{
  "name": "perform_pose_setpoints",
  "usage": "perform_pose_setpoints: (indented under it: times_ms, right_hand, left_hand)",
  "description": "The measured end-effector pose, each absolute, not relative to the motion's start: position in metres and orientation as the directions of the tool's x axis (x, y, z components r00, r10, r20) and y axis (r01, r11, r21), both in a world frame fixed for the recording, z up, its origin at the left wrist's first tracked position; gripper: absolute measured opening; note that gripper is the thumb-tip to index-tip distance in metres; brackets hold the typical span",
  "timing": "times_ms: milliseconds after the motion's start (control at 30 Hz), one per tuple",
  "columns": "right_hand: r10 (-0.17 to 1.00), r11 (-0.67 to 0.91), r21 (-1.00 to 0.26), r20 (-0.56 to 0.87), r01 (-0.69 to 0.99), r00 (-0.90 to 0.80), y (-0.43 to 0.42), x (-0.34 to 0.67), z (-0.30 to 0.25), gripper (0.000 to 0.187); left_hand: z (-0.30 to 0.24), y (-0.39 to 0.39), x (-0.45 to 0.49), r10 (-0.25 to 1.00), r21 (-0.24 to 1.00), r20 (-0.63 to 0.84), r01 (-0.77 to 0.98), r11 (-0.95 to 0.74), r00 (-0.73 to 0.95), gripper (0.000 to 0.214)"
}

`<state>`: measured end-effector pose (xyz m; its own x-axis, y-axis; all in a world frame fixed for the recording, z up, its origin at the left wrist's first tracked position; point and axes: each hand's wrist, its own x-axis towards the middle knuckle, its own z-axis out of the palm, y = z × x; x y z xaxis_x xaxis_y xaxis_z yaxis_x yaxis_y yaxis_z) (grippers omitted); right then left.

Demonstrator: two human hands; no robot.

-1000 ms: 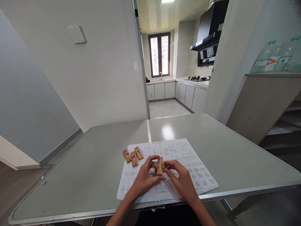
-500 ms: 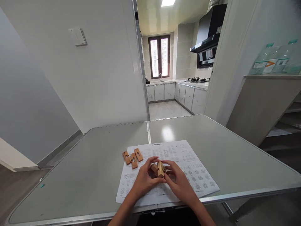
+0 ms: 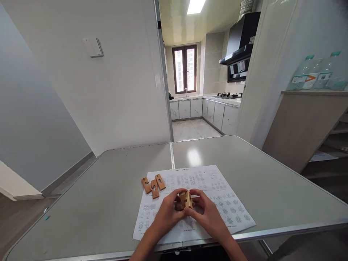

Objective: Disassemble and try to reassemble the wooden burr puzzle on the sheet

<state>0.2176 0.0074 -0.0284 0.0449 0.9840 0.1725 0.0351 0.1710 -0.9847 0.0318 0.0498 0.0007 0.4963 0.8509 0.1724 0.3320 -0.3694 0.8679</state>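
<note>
Both hands hold a small cluster of joined wooden puzzle pieces (image 3: 186, 199) just above a printed instruction sheet (image 3: 217, 188). My left hand (image 3: 168, 214) pinches the cluster from the left with curled fingers. My right hand (image 3: 208, 214) grips it from the right, thumb and fingertips on the wood. Three loose wooden pieces (image 3: 153, 185) with slots lie on the sheet's far left corner, a short way beyond my left hand.
The sheet lies on a grey folding table (image 3: 108, 203) with a metal rim and a centre seam. Behind it a white wall carries a switch (image 3: 92, 47). A kitchen doorway opens ahead. Plastic bottles (image 3: 315, 70) stand on a cabinet at the right.
The hands have turned the wooden cluster slightly and drawn it a little closer to me. The three loose pieces have not moved. The camera has tilted slightly.
</note>
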Motion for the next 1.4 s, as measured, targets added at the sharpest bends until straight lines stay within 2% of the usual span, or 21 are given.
perform_pose_setpoints:
  times_ms: [133, 233, 400, 600, 800, 933, 1133, 1400]
  right_hand:
    - [0.977, 0.178, -0.984, 0.179, 0.017, 0.113, 0.008, 0.218, -0.027, 0.045]
    - [0.958, 0.163, -0.986, 0.165, 0.026, 0.233, 0.009, 0.22, -0.03, 0.05]
    - [0.892, 0.147, -0.969, 0.216, 0.198, 0.398, 0.013, 0.222, -0.042, 0.052]
    - [0.875, 0.216, -0.879, 0.368, 0.425, 0.315, 0.016, 0.221, -0.058, 0.038]
    - [0.89, 0.22, -0.823, 0.389, 0.524, 0.237, 0.016, 0.221, -0.065, 0.039]
    - [0.894, 0.229, -0.829, 0.387, 0.511, 0.226, 0.016, 0.221, -0.063, 0.037]
    - [0.88, 0.283, -0.876, 0.399, 0.39, 0.257, 0.013, 0.218, -0.049, 0.029]
    - [0.91, 0.318, -0.879, 0.388, 0.355, 0.145, 0.01, 0.216, -0.036, 0.026]
  left_hand:
    - [-0.001, 0.051, 0.031, 0.86, 0.86, 0.172, 0.353, -0.369, 0.481, 0.041]
    - [-0.005, 0.052, 0.03, 0.87, 0.861, 0.169, 0.36, -0.359, 0.463, 0.043]
    - [-0.008, 0.055, 0.029, 0.882, 0.87, 0.174, 0.352, -0.346, 0.438, 0.04]
    - [-0.011, 0.057, 0.03, 0.912, 0.884, 0.207, 0.332, -0.33, 0.355, 0.035]
    - [-0.011, 0.057, 0.03, 0.908, 0.892, 0.205, 0.311, -0.327, 0.365, 0.035]
    - [-0.011, 0.058, 0.03, 0.911, 0.901, 0.201, 0.296, -0.316, 0.361, 0.035]
    - [-0.008, 0.055, 0.03, 0.897, 0.894, 0.212, 0.293, -0.338, 0.387, 0.035]
    - [0.005, 0.048, 0.033, 0.853, 0.902, 0.2, 0.25, -0.353, 0.482, 0.029]
